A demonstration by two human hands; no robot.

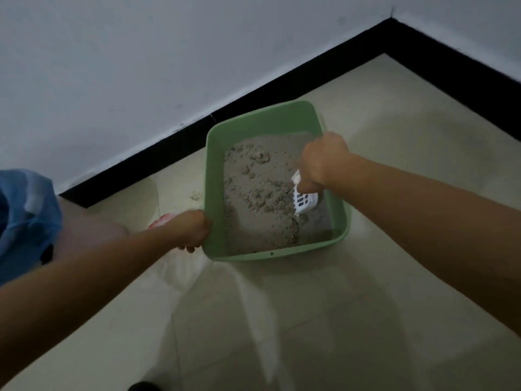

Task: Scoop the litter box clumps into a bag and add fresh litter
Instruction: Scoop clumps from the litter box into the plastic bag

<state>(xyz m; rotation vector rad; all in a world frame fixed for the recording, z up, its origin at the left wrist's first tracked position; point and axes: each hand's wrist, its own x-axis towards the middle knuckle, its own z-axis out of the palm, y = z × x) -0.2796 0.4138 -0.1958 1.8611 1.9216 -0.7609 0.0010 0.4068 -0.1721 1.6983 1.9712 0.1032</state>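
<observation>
Far left of the grip, a blue bundle (28, 210) sits low, cloth or plastic, hard to tell. Now the left hand (191, 231): clenched on the rim at the box's (217, 136) near-left corner, a clear bag (183, 275) crumpled just beneath it. Right of that grip, lumpy grey litter (253, 193) fills the box. Further right, the right hand (321, 162) grasps a white scoop (303, 201), slotted blade just under the fist, tip in the litter.

The light was dim and flat
Soft broad shadows lay across the floor (394, 165); the wall (112, 52) bowed towards the edges, and the litter (253, 193) looked slightly blurred
</observation>
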